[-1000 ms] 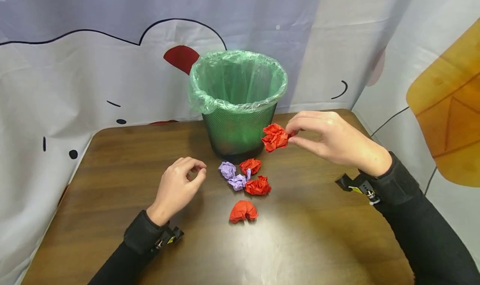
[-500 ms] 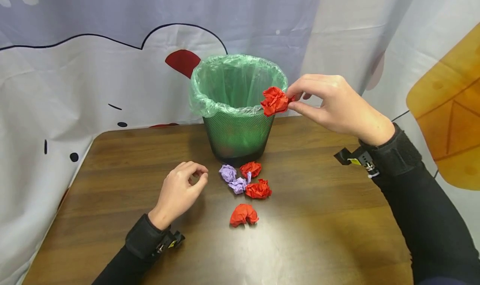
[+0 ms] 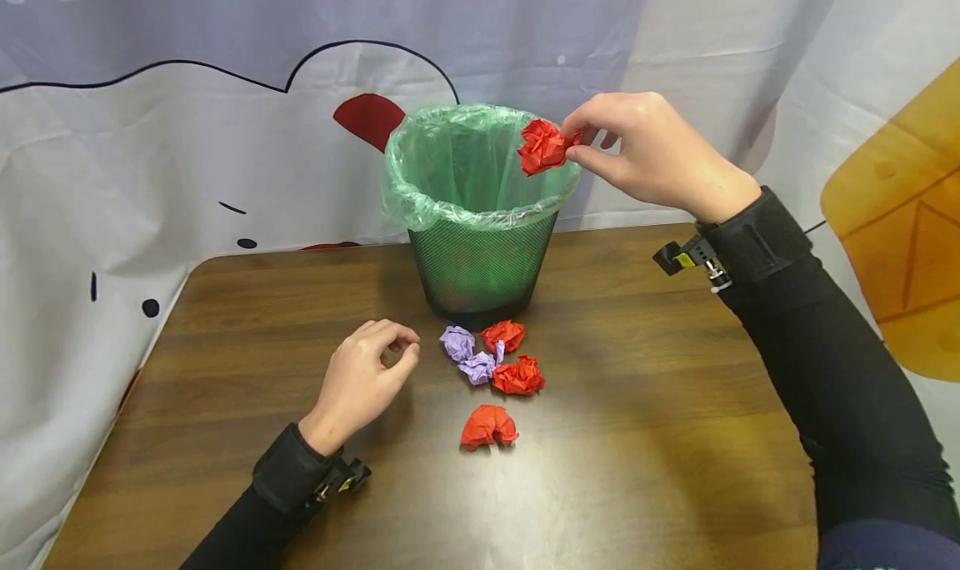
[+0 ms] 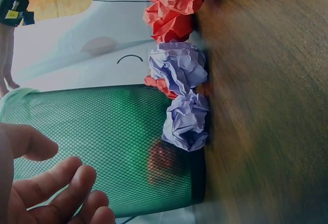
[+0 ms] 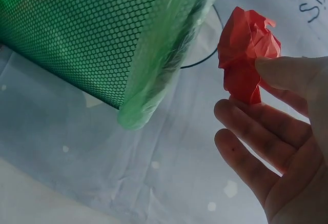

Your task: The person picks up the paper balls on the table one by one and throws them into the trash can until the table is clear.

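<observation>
Paper wad point(image 3: 542, 147), axis sideways, bulk leftward, right hand point(image 3: 654, 149) pinching

Bin point(image 3: 480, 266) at back of surface point(image 3: 637, 437), curtain point(image 3: 225, 145) behind. Four paper balls point(image 3: 519, 376) bunched before bin, lone ball point(image 3: 487, 427) in front of those. Left grip point(image 3: 360, 384) left of the four, apart. Right grip point(image 3: 654, 153) right, held ball point(image 3: 542, 147) above rim's right side.

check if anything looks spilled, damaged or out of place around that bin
Two purple paper balls and three red ones lie loose on the table in front of the bin, untidy with it so close. Nothing looks damaged: the bin stands upright, its green liner folded outward at the top.
</observation>
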`<action>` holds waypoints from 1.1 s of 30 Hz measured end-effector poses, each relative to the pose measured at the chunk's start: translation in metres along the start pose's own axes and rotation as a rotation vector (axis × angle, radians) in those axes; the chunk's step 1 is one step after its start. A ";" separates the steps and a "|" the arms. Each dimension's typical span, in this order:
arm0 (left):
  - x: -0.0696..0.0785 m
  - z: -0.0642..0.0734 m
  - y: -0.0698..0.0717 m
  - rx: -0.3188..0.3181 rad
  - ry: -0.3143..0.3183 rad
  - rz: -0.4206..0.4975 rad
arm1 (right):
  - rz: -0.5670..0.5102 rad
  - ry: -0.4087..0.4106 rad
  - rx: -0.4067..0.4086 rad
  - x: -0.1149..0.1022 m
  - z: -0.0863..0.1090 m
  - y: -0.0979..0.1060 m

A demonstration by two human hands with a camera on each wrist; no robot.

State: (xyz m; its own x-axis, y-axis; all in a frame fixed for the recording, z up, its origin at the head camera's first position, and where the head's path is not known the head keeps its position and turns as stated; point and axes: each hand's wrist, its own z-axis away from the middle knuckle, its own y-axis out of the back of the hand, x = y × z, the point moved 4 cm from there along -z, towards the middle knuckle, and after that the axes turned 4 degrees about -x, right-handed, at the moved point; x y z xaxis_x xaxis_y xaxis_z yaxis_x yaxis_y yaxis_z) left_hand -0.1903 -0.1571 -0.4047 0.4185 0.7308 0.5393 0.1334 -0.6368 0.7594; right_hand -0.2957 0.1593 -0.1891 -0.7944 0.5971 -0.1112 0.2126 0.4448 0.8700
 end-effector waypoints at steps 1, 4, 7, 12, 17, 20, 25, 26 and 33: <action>0.000 0.000 0.000 0.000 0.000 0.000 | 0.009 -0.006 -0.011 0.001 -0.002 -0.001; 0.000 0.001 0.000 0.002 0.000 0.001 | 0.028 -0.017 -0.045 0.003 -0.010 -0.003; 0.001 0.001 0.001 0.002 0.001 -0.001 | 0.043 -0.021 -0.075 0.004 -0.018 -0.004; 0.001 0.001 0.001 -0.006 0.005 -0.002 | 0.065 -0.024 -0.108 0.004 -0.033 -0.004; 0.001 0.003 0.000 -0.009 0.013 -0.005 | 0.086 -0.017 -0.142 0.002 -0.044 -0.003; 0.001 0.003 0.000 -0.012 0.016 -0.007 | 0.083 -0.034 -0.183 0.001 -0.049 -0.005; 0.002 0.003 -0.001 -0.022 0.015 -0.003 | 0.084 -0.073 -0.244 0.001 -0.051 -0.009; 0.002 0.003 -0.002 -0.024 0.014 -0.003 | 0.084 -0.077 -0.251 0.001 -0.051 -0.010; 0.003 0.003 -0.003 -0.024 0.013 0.005 | 0.079 -0.074 -0.243 -0.003 -0.038 -0.011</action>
State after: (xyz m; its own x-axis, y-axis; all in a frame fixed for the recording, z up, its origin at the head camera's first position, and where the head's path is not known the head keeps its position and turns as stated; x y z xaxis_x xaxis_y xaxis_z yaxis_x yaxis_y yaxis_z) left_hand -0.1865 -0.1535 -0.4064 0.4071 0.7308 0.5479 0.1096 -0.6346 0.7650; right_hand -0.3168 0.1275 -0.1800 -0.7348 0.6751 -0.0652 0.1226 0.2268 0.9662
